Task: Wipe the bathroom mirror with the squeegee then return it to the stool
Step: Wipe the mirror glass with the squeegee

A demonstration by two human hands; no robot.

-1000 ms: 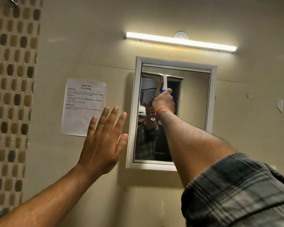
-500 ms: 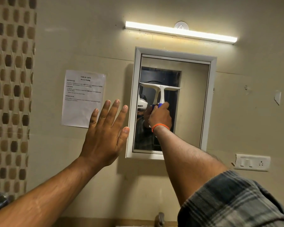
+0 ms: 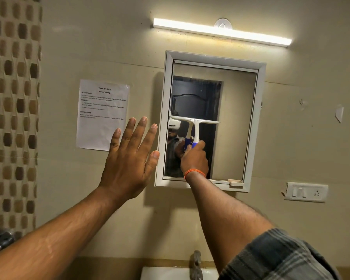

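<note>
While curled tight round the blue handle of the squeegee [image 3: 193, 128], right hand [image 3: 194, 158] held its grip closed, thumb up along the handle's right side, orange band [image 3: 194, 172] at the wrist. Left hand [image 3: 127, 158] raised flat just left of the mirror frame, grip spread, fingers straight and fanned, holding nothing; thumb tip at the frame's left edge, though cannot tell whether touching wall or frame.

Squeegee upright, white T-shaped head on top, blade horizontal and slightly tilted, laid against the glass of the bathroom mirror [image 3: 238, 118] about halfway down, over its left half. White neck running down into the blue handle, mostly hidden in the fist. Mirrored double of handle and hand visible just left of it.

Mirror set in a white frame on a beige wall, reflecting a dark door and a person in a white headset. Small latch at the frame's lower right corner.

Lit tube light [image 3: 222, 32] above the mirror. Printed paper sheet [image 3: 102, 115] stuck to the wall at left, brown mosaic tiles [image 3: 12, 98] beyond it. Switch-and-socket plate [image 3: 305, 191] at lower right. Below, tap [image 3: 196, 263] and white washbasin [image 3: 162, 273] rim. Plaid sleeve [image 3: 281, 257] on the right arm.
</note>
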